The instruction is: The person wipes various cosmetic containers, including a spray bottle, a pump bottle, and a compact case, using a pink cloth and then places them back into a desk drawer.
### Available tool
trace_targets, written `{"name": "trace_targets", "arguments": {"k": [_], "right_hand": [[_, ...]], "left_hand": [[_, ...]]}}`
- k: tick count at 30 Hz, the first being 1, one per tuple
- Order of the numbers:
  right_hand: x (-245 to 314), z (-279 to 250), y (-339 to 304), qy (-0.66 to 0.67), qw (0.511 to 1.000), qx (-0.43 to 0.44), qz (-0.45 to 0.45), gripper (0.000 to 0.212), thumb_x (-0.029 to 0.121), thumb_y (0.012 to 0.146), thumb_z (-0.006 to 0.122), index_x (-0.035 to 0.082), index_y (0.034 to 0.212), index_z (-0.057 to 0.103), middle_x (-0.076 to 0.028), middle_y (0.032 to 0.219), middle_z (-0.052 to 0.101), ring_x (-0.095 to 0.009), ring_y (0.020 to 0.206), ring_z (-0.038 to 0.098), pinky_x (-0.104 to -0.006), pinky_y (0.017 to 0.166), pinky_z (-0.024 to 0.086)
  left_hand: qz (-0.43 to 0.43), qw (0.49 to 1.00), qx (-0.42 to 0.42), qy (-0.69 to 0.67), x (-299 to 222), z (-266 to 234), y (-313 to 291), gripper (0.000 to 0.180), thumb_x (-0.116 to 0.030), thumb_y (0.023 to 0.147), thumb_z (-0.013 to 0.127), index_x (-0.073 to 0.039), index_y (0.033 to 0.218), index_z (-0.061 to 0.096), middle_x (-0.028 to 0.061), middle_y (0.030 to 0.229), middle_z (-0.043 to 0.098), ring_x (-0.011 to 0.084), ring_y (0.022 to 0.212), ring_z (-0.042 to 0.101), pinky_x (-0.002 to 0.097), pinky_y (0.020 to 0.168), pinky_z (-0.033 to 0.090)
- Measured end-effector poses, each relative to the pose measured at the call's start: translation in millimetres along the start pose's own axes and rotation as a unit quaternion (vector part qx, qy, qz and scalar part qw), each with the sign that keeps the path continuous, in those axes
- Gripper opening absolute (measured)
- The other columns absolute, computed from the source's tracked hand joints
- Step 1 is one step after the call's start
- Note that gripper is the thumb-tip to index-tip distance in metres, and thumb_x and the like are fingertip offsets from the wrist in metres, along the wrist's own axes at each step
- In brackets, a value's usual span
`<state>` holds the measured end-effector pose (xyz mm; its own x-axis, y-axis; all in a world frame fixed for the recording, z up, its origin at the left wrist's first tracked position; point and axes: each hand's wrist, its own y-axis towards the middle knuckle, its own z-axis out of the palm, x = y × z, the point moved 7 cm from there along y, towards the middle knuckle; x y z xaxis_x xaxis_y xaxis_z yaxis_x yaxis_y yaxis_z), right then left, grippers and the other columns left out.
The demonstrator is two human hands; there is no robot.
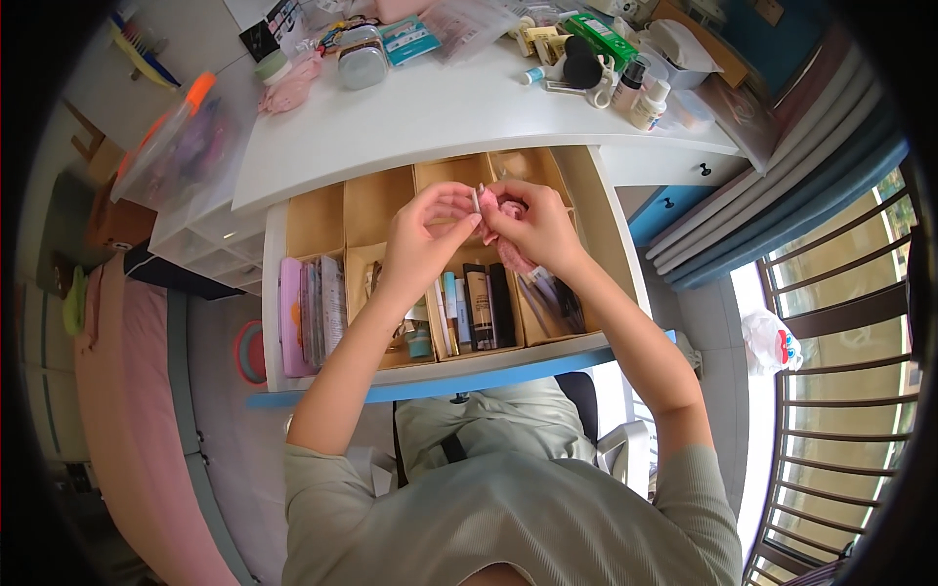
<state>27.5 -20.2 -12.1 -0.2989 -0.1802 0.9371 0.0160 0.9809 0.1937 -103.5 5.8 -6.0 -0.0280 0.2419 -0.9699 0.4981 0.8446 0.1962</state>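
Above the open drawer [459, 363], both hands meet over a crumpled pink cloth item [515, 256]. My right hand [540, 223] closes on it between thumb and fingers, and part of it hangs below the palm. A thin pale stick-like piece [476, 201] stands at the fingertips of my left hand [445, 220], which pinches there. Whether that piece belongs to the pink item I cannot tell. Beneath the hands, tan cardboard dividers hold upright flat packets [322, 303], cosmetic tubes [479, 305] and slim brush-like sticks [552, 301].
Bottles [650, 105], a clear round-lidded jar [362, 59], a green box [598, 39] and plastic bags [469, 27] crowd the back of the white desktop [430, 112]. Clear plastic drawers [210, 239] stand at left. Curtains [782, 186] and a barred window [845, 313] are at right.
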Motion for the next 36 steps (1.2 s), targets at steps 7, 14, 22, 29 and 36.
{"name": "trace_targets", "arguments": {"k": [7,14,22,29,36], "right_hand": [[-15.0,24.1,16.0,0.064,0.997,-0.028,-0.033,0.027,0.022,0.089,0.054,-0.004,0.088,0.061,-0.006,0.065,0.063,-0.010,0.062,0.060,-0.0242,0.059,0.047],[-34.4,37.7,17.7,0.172,0.984,-0.029,0.044,0.025,0.020,0.089,0.056,-0.004,0.089,0.061,-0.002,0.075,0.061,-0.007,0.067,0.054,-0.0207,0.062,0.044],[-37.5,48.9,18.2,0.262,0.962,0.039,0.065,0.019,0.014,0.090,0.053,-0.002,0.099,0.057,-0.004,0.086,0.060,-0.007,0.075,0.056,-0.0218,0.067,0.046],[-19.8,44.6,16.4,0.159,0.984,0.077,-0.024,0.014,0.011,0.091,0.049,0.000,0.098,0.051,-0.004,0.079,0.059,-0.008,0.070,0.059,-0.0219,0.063,0.047],[-15.8,33.4,11.5,0.076,0.995,0.050,-0.030,0.013,0.010,0.090,0.050,0.000,0.097,0.053,-0.005,0.061,0.058,-0.011,0.061,0.062,-0.0232,0.058,0.048]], "left_hand": [[0.008,0.998,-0.063,0.013,31.4,-16.6,-5.0,0.024,0.004,0.077,0.062,0.002,0.100,0.058,0.0060,0.094,0.062,0.0116,0.091,0.059,0.0234,0.071,0.051],[0.064,0.989,-0.129,0.033,32.2,-28.2,-5.8,0.022,0.002,0.072,0.067,0.001,0.094,0.060,0.0051,0.091,0.062,0.0111,0.080,0.057,0.0231,0.066,0.051],[0.049,0.990,-0.133,0.016,45.2,-34.5,-2.8,0.017,0.001,0.072,0.068,0.002,0.087,0.060,0.0052,0.086,0.061,0.0130,0.079,0.059,0.0249,0.062,0.051],[0.033,0.996,-0.076,0.039,48.0,-26.7,-5.2,0.013,0.001,0.076,0.063,0.003,0.088,0.059,0.0070,0.087,0.060,0.0138,0.082,0.060,0.0258,0.065,0.051],[0.045,0.997,-0.066,0.017,34.9,-14.1,-12.3,0.013,0.001,0.082,0.058,0.004,0.094,0.054,0.0073,0.093,0.053,0.0150,0.087,0.058,0.0265,0.071,0.054]]}}
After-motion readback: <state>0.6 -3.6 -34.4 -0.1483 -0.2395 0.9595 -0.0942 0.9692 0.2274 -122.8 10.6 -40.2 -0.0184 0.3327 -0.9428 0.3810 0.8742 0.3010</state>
